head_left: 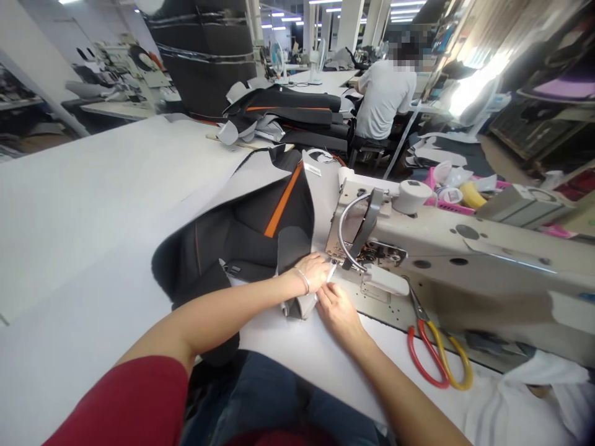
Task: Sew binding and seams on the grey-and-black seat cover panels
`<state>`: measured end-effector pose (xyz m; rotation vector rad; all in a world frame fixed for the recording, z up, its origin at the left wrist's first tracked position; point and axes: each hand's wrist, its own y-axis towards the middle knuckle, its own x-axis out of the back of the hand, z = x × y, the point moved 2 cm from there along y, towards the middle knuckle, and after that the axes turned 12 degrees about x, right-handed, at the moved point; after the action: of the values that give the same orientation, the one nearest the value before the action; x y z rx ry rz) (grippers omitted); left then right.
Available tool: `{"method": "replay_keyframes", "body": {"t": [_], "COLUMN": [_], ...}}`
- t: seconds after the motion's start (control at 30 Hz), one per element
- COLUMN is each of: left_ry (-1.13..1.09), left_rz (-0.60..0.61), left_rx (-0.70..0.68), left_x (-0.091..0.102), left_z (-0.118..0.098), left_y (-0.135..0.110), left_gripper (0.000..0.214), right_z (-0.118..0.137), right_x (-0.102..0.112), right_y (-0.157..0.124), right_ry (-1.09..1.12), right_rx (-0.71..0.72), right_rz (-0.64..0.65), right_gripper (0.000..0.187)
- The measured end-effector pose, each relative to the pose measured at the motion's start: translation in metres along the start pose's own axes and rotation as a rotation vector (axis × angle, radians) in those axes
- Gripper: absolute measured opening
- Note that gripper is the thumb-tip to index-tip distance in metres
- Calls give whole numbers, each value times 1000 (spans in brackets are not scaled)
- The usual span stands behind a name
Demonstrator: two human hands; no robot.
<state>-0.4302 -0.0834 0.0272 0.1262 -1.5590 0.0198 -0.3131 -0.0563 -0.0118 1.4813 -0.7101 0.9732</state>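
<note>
A black fabric cover [232, 229] with an orange stripe and grey backing lies bunched at the sewing machine [367, 241]. My left hand [312, 271] presses its grey edge right beside the needle area, fingers bent together on the material. Just below, my right hand [339, 308] pinches the near edge of the same cover. A narrow white strip [331, 271] runs between my two hands toward the presser foot. The fingertips of both hands are partly hidden. Scissors [430, 347] with one red and one yellow handle rest on the machine bed, right of my right hand.
A white table [83, 223] spreads to the left. Stacked black and grey pieces [288, 114] lie behind the machine. A pink basket [437, 186] of small items stands behind the machine arm. White cloth [534, 396] lies at lower right. A person in white [385, 99] sits farther back.
</note>
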Motion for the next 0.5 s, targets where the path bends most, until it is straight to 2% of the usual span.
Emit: {"method": "replay_keyframes", "body": {"t": [0.23, 0.37, 0.43, 0.5], "left_ry": [-36, -17, 0, 13], "left_rz": [26, -64, -178, -289], "left_rx": [33, 40, 156, 362], "left_x": [1, 3, 6, 9], "left_z": [-3, -1, 2, 6], "left_y": [-4, -8, -9, -11], "left_gripper": [16, 19, 21, 29], "right_z": [3, 2, 1, 0], "right_x": [11, 13, 12, 12], "right_y": [3, 2, 0, -3], "right_ry": [44, 72, 75, 81], "right_rx": [27, 16, 17, 9], "right_rz": [-37, -57, -83, -111], "right_gripper": [21, 24, 28, 33]}}
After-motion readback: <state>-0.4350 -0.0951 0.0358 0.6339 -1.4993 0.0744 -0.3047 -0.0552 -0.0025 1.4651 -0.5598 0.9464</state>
